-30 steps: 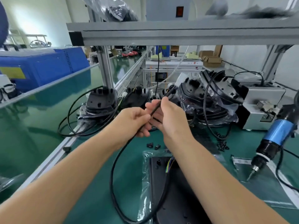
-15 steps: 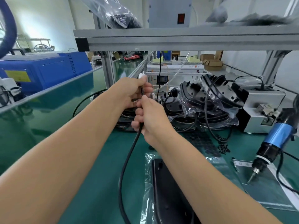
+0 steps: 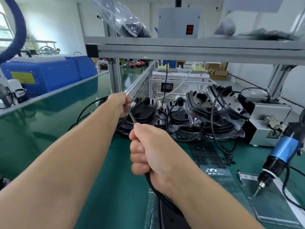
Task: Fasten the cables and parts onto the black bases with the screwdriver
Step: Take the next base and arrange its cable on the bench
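Black round rubber-sheathed cable point(image 3: 130, 114): right hand point(image 3: 148, 152) fisted round it, left hand point(image 3: 118, 103) pinching its far end, span taut above flat black plastic base point(image 3: 170, 217) at the bench's near edge. Risk: overpull straining conductors. Blue-bodied electric screwdriver point(image 3: 279, 161): hanging right, untouched.

cable point(image 3: 130, 115): mid-run hidden inside right hand point(image 3: 148, 152), far end buried in left hand point(image 3: 118, 104)
black base point(image 3: 171, 217): cut off by bottom edge, partly behind right forearm
screwdriver point(image 3: 280, 156): top cut off at right edge
shelf bags point(image 3: 125, 20): contents blurred
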Demonstrator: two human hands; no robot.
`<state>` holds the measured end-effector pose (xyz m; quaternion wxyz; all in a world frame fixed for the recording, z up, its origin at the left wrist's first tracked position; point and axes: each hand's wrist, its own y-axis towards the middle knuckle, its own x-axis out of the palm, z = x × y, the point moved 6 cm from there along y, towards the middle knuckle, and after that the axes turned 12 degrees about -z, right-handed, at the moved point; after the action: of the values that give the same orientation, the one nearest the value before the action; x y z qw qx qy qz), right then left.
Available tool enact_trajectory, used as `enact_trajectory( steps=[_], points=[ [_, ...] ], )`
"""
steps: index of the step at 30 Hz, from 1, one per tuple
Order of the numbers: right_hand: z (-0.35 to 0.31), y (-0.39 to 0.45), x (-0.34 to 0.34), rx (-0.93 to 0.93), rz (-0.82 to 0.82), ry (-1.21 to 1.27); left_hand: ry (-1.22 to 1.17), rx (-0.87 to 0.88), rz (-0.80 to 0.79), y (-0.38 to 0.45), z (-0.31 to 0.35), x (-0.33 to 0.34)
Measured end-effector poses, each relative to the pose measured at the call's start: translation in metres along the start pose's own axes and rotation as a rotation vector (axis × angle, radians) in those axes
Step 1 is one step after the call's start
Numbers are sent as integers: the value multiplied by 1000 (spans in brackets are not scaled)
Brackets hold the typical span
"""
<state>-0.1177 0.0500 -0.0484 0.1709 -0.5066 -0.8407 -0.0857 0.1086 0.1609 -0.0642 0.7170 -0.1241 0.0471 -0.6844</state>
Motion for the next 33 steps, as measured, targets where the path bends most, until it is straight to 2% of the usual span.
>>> enact_trajectory(
  steps=[5,7,9,11,12,13,14,15,16,18,19,22,26,29,33],
  points=[
    [-3,-25,-12,37,-36,-495,3,54,109,15,-21,-19],
    [-15,-35,-19,11,-46,-810,263,132,118,15,-20,-21],
    [-35,-42,-28,-37,-32,-1047,659,169,95,4,-16,-13],
    [-58,-46,-40,-41,-22,-1085,1055,172,169,-17,-10,-6],
    [-70,-47,-45,-37,-10,-1086,1207,217,254,-32,-5,-5],
    [-82,-47,-49,-45,14,-1110,1264,318,310,-50,-1,-2],
    [-94,-45,-53,-69,49,-1172,1202,466,290,-69,1,1],
    [-105,-43,-55,-105,88,-1261,1024,590,201,-88,-2,4],
    [-115,-38,-57,-146,130,-1349,778,639,55,-108,-10,7],
    [-127,-27,-59,-197,185,-1447,413,603,-226,-138,-30,19],
    [-128,-21,-58,-209,195,-1461,354,604,-279,-146,-40,24],
    [-125,-10,-56,-232,187,-1412,128,647,-238,-147,-52,18],
    [-120,-17,-57,-237,49,-1331,-336,494,-86,-111,-52,-22],
    [-116,-24,-66,-210,-3,-1344,-294,481,-45,-93,-59,-39],
    [-94,-36,-97,-237,38,-1196,146,509,-171,-88,-71,-43]
  ],
)
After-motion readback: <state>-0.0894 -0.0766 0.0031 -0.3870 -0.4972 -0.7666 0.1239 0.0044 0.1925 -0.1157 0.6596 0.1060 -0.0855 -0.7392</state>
